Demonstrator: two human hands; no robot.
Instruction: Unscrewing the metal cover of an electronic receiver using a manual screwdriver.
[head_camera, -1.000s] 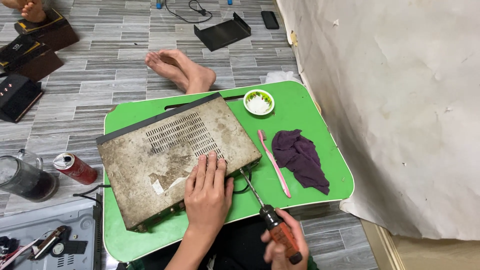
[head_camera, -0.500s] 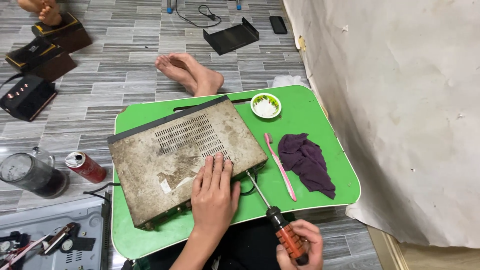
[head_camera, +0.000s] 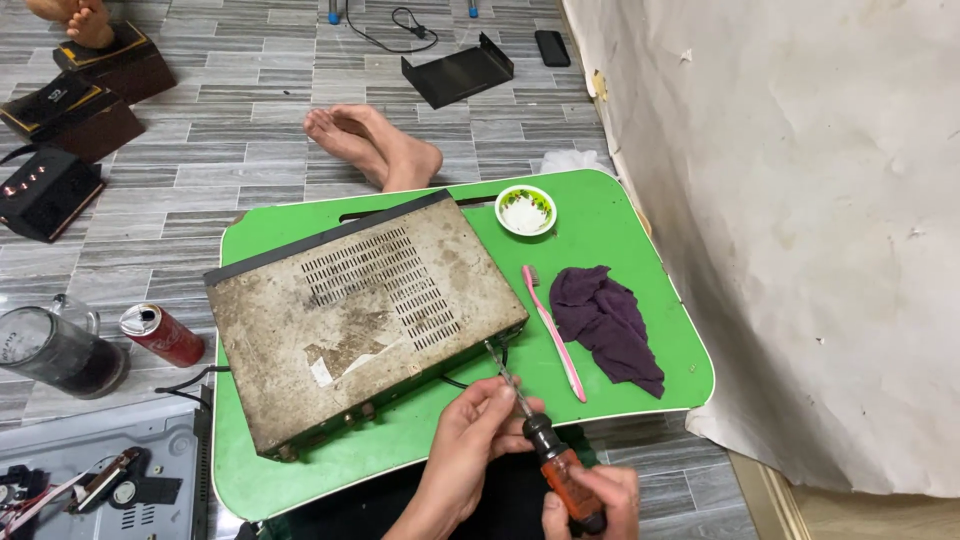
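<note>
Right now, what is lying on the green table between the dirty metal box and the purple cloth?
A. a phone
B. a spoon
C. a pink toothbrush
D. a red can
C: a pink toothbrush lies on the green table, with the metal box on one side and the purple cloth on the other.

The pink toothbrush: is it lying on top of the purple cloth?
No. The pink toothbrush lies flat on the green tray, just left of the purple cloth.
</note>
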